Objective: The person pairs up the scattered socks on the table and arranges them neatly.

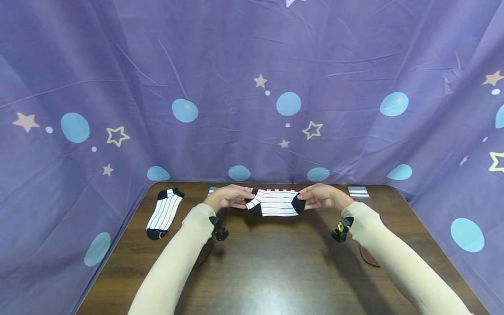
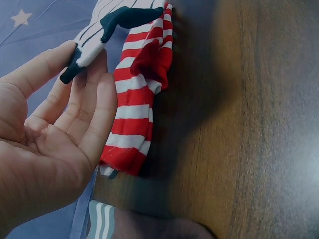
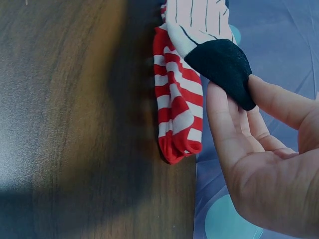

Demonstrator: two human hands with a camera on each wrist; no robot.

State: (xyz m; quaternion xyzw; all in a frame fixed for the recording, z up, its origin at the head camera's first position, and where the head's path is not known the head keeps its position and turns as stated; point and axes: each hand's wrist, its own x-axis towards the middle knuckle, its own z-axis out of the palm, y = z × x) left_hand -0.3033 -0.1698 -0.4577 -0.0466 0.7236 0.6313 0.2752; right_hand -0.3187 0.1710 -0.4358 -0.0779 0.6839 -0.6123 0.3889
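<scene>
A white ankle sock (image 1: 278, 203) with thin black stripes and black cuff, heel and toe is stretched sideways above the far part of the table. My left hand (image 1: 230, 195) pinches it at the cuff between thumb and fingers. At the other end, the black toe (image 3: 222, 67) is pinched by my right hand (image 1: 320, 195). Behind and below it, red-and-white striped socks (image 2: 132, 112) lie along the table's far edge, mostly hidden in the head view. A matching black-and-white sock (image 1: 165, 214) lies flat at the table's left side.
Brown socks with grey-and-white striped cuffs lie on either side, partly covered by my arms; one cuff (image 1: 358, 192) shows at the back right, another cuff (image 2: 101, 219) in the left wrist view. A purple curtain (image 1: 244, 87) hangs right behind the wooden table (image 1: 271, 262).
</scene>
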